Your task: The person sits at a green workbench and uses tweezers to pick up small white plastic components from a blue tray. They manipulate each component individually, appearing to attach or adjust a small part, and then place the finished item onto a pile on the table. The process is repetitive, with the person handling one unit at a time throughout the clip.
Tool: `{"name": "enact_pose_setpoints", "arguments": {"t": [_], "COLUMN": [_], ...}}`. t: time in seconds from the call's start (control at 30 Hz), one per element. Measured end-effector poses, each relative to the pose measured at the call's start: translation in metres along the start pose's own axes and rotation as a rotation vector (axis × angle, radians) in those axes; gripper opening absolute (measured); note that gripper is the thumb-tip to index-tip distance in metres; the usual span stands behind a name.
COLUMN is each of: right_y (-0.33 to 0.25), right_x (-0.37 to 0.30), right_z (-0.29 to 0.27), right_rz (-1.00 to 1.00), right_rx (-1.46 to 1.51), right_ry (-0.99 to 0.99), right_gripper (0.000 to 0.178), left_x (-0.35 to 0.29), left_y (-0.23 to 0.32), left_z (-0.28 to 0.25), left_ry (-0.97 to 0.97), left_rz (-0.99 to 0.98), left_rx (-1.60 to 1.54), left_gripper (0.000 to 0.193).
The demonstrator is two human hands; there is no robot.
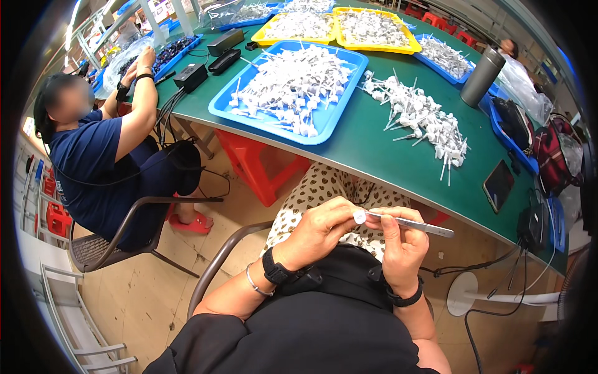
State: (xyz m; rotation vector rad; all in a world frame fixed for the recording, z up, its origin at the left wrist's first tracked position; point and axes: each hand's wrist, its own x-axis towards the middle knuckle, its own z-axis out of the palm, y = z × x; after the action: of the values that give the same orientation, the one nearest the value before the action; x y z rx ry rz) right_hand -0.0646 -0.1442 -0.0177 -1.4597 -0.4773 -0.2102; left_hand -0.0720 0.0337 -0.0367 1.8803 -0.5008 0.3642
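Note:
Above my lap, my left hand (327, 227) pinches a small white round-headed plastic part (359, 216) between thumb and fingers. My right hand (402, 243) is closed around metal tweezers (418, 226), their tips at the white part and their blunt end pointing right. Whether the tips touch the part I cannot tell. Beyond my hands, a blue tray (219, 106) on the green table (398, 168) holds a heap of similar white parts with thin stems. To its right, a loose pile of white parts (430, 118) lies directly on the tabletop.
Two yellow trays (408, 50) of white parts stand farther back. A grey cylindrical bottle (483, 76), a phone (498, 186) and bags (557, 156) are at the right. Black boxes with cables (190, 77) sit at the left. A co-worker (106, 149) sits left; a red stool (261, 165) is under the table.

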Motion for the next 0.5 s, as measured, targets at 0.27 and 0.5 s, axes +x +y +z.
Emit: {"name": "enact_pose_setpoints", "arguments": {"t": [0.27,0.5], "right_y": [0.0004,-0.0014], "right_x": [0.0001,0.0014], "right_z": [-0.0013,-0.004], "right_rz": [-0.012,-0.035], "right_rx": [-0.012,-0.09], "right_ry": [0.001,-0.028], "right_gripper": [0.009,0.009], "left_x": [-0.0008,-0.0015], "left_y": [0.0006,0.001], "left_z": [0.0003,0.0016], "left_ry": [-0.011,-0.007], "left_rz": [-0.019,-0.024], "left_rx": [-0.028,-0.036], "left_gripper": [0.021,0.021]}}
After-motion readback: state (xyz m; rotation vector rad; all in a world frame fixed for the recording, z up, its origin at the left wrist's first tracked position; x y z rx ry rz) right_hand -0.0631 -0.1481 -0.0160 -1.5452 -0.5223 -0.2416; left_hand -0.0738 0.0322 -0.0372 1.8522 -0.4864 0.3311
